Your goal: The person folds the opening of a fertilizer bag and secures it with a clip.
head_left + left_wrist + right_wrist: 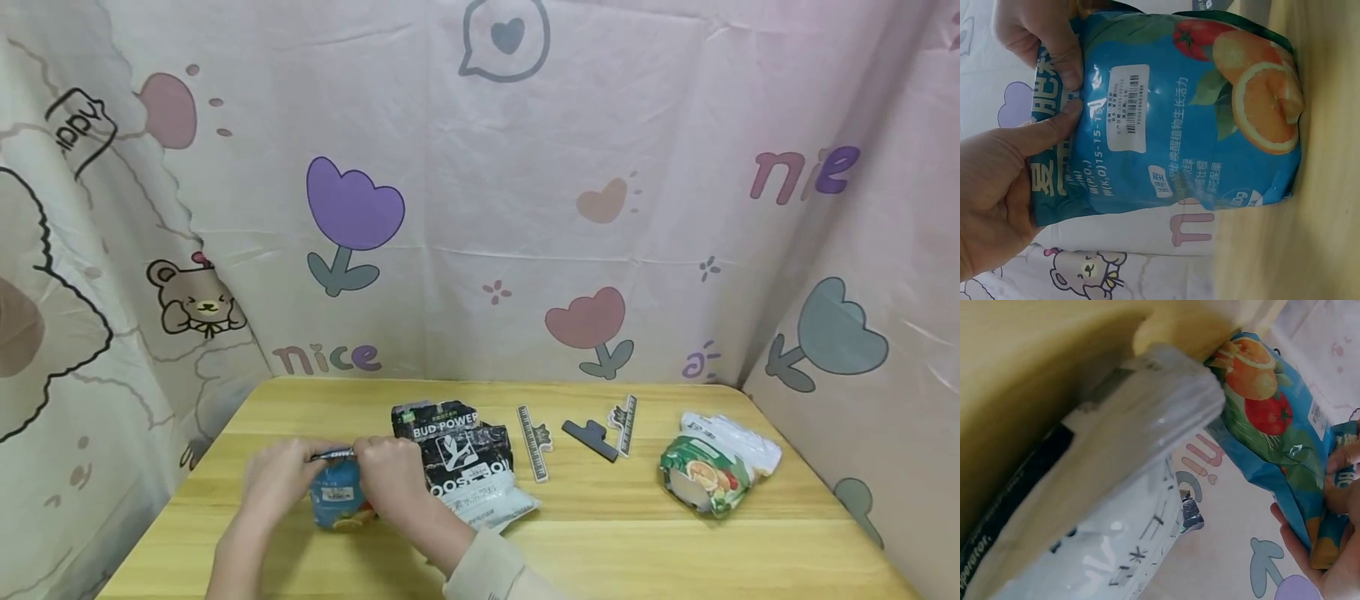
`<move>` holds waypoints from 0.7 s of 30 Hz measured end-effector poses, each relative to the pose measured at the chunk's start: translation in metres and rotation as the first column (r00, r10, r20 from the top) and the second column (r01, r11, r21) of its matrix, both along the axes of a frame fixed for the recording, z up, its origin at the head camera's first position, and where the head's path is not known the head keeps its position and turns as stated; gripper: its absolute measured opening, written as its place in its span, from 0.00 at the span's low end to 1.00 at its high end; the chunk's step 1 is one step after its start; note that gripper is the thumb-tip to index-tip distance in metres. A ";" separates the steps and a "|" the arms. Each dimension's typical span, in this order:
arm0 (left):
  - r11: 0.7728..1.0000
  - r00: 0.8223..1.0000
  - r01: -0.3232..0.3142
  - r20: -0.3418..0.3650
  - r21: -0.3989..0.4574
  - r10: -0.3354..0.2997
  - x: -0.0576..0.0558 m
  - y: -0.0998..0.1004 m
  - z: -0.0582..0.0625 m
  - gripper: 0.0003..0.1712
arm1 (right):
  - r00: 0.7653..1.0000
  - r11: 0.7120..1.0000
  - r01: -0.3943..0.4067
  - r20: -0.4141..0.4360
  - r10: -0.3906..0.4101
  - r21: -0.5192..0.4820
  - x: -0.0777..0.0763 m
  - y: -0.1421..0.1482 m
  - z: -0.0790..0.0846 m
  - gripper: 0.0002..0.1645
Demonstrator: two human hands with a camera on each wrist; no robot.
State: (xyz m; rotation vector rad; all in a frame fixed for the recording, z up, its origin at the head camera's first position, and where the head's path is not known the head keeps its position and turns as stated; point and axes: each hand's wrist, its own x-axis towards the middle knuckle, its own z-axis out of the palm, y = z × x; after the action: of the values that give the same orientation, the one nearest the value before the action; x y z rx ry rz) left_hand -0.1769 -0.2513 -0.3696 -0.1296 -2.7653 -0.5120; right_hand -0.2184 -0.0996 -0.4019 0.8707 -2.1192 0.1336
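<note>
A blue fertilizer bag (337,496) with printed oranges and a tomato stands upright on the left of the table. My left hand (281,477) pinches one side of its top edge between thumb and fingers. On the other side, my right hand (393,477) grips the same edge. In the left wrist view, both thumbs press on the top band of the bag (1179,119), above a white barcode label (1127,107). The top looks folded over in the right wrist view, where fingers hold the bag (1272,419) near the right edge.
Right of my right hand lie a black soil bag (450,446) and a white bag (491,500) overlapping it. Farther right are a black clip (592,437) and two white patterned strips (534,442). A green-and-white bag (708,475) lies near the right edge.
</note>
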 end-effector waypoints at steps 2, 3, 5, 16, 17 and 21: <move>1.000 1.000 -0.005 0.005 0.000 0.005 -0.001 0.000 -0.002 0.09 | 1.000 1.000 -0.002 -0.013 0.002 -0.009 -0.001 0.000 -0.001 0.09; 1.000 1.000 -0.004 0.006 -0.004 0.004 -0.002 0.000 -0.002 0.08 | 1.000 1.000 -0.005 -0.017 0.005 -0.015 -0.001 0.001 -0.002 0.09; 1.000 1.000 0.000 0.011 -0.006 0.000 -0.003 0.000 -0.003 0.08 | 1.000 1.000 -0.006 -0.022 0.005 -0.020 -0.002 0.001 -0.003 0.10; 1.000 0.999 -0.022 -0.047 -0.004 0.022 0.000 0.003 -0.006 0.10 | 1.000 1.000 -0.002 -0.027 0.001 -0.026 -0.001 -0.001 -0.007 0.10; 1.000 0.999 -0.024 -0.048 -0.003 0.023 0.000 0.003 -0.006 0.10 | 1.000 1.000 -0.005 -0.029 0.004 -0.029 -0.001 -0.001 -0.007 0.10; 1.000 0.999 -0.028 -0.043 -0.010 0.028 0.001 0.004 -0.005 0.09 | 1.000 0.999 -0.011 -0.029 0.010 -0.033 -0.001 0.001 -0.007 0.10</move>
State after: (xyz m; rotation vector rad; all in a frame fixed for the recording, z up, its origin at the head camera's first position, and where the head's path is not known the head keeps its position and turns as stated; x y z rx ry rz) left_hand -0.1763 -0.2470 -0.3748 -0.1031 -2.7240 -0.4813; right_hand -0.2195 -0.0986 -0.4085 0.8593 -2.0801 0.1599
